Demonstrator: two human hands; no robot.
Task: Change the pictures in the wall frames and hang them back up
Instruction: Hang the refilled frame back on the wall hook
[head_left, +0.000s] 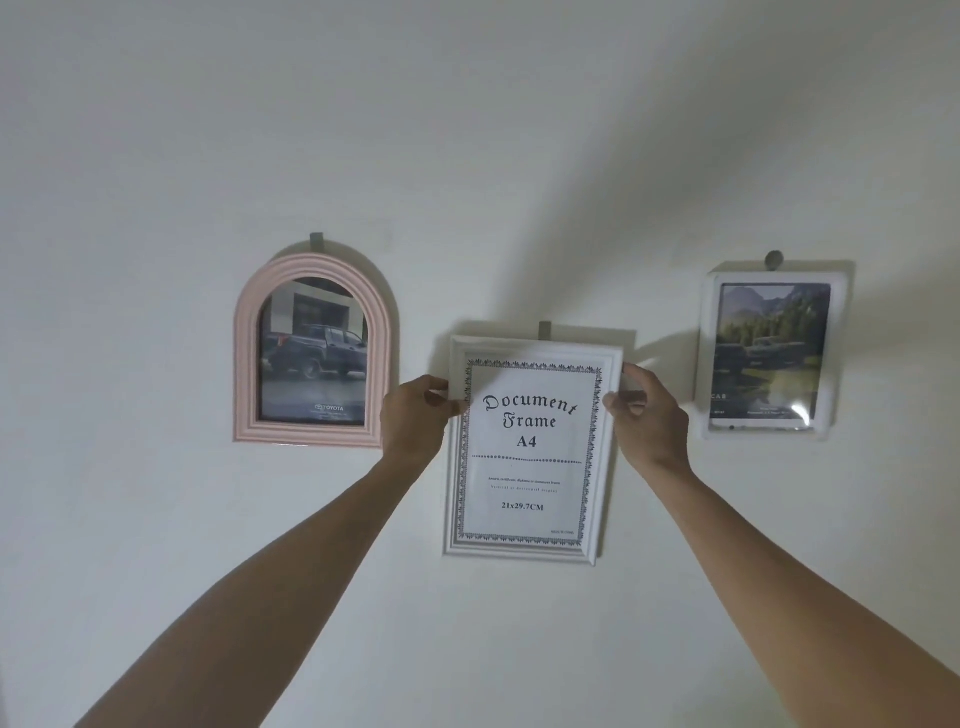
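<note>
Head view: left hand (415, 413) and right hand (644, 410) pinch the upper side edges of a white document frame (524, 548), upright against the wall (467, 156), between a pink arched frame (244, 364) and a white photo frame (844, 353).

Plain white wall (467, 130), evenly painted. Soft shadows fall diagonally across its upper right; lighting dim.

A single head-worn wide-angle view faces a pale wall (467, 130) nearly square on, tilted slightly upward, standing close, at about arm's reach. Three hung frames span the middle band: a pink arched frame (244, 364) left, a white document frame (454, 519) centre, a white frame (841, 353) right. Both forearms enter from the lower corners.
</note>
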